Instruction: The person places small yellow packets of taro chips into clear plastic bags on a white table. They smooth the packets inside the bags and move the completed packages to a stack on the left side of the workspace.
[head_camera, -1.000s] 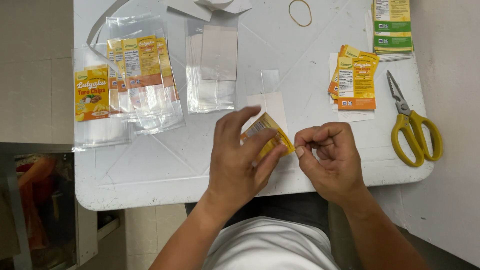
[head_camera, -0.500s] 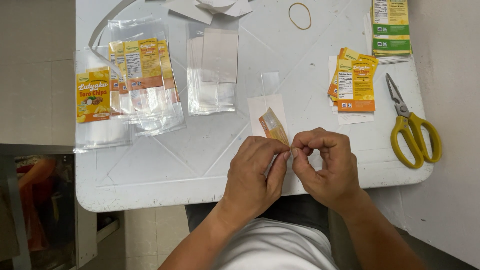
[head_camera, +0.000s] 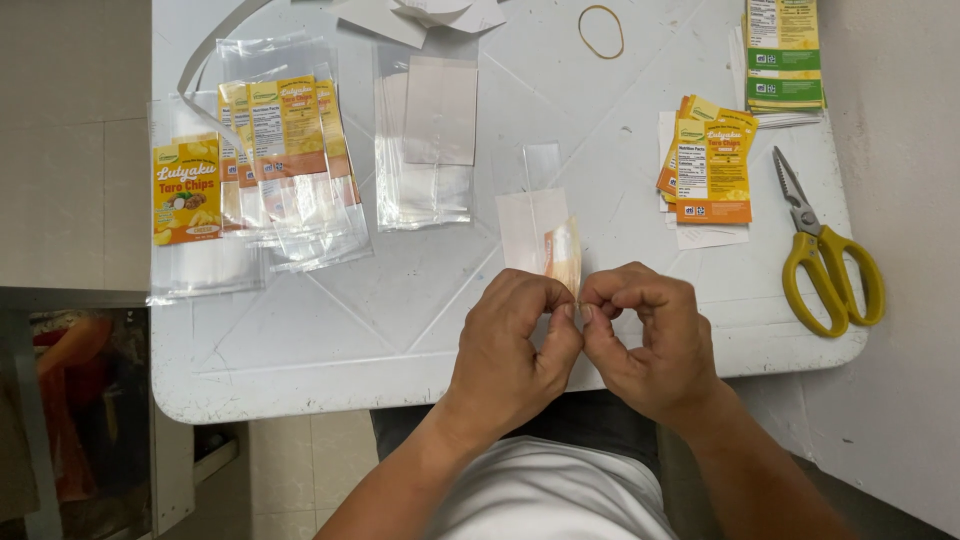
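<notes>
Head view, looking straight down: both hands meet at the near edge of the white table (head_camera: 330, 330), knuckles almost touching. The left hand (head_camera: 510, 345) and the right hand (head_camera: 650, 340) each have thumb and forefinger pressed together on the near end of a small clear sleeve (head_camera: 545, 240) that has an orange label partly inside it; the sleeve stands up from the pinch and leans toward the far side, over the table just beyond the fingers. The other fingers of both hands are curled in.

To the left on the table lies a spread of finished clear bags with yellow-orange labels (head_camera: 280, 160), overlapping one another, and at the far left edge one bag with a yellow printed front (head_camera: 186, 190) faces up. Just right of them sits a stack of empty clear sleeves (head_camera: 425, 140). To the right of the hands, a loose pile of orange labels (head_camera: 705, 160) rests on a white sheet, and farther back at the right corner lies a strip of uncut green-and-yellow labels (head_camera: 785, 50). Yellow-handled scissors (head_camera: 825, 255) lie shut near the right edge, well apart from the hands. A rubber band (head_camera: 601, 30) lies at the far side, near scraps of white paper (head_camera: 420, 15).
</notes>
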